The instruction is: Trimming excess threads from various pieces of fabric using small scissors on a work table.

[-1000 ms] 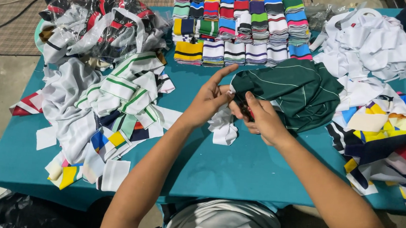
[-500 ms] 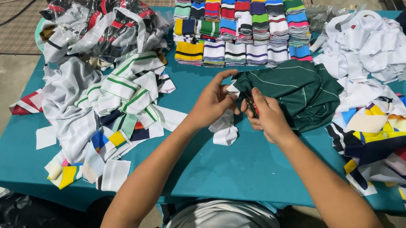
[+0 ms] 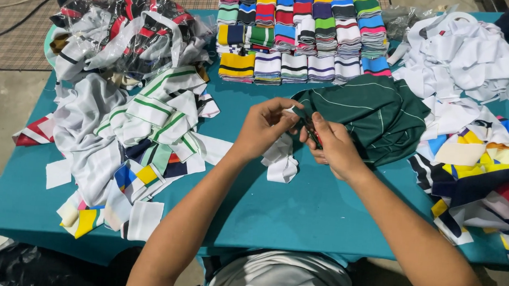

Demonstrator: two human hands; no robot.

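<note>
Mid-table [image 3: 321, 219], the left hand [image 3: 262, 128] pinches a white fabric strip [image 3: 280, 160]; the right hand [image 3: 333, 147] grips small red-handled snips [image 3: 312, 129] beside green cloth [image 3: 376, 115].

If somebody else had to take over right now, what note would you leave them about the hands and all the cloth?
Left hand: pinching a white cloth strip that hangs down onto the teal table.
Right hand: closed on a small red-handled tool, probably snips, held against the strip; the dark green garment lies just behind.
Done, by the look of it: neat rows of folded striped pieces at the far edge.
Left, by the look of it: loose striped cloth pile on the left, white scraps far right, colourful pieces on the right.
</note>
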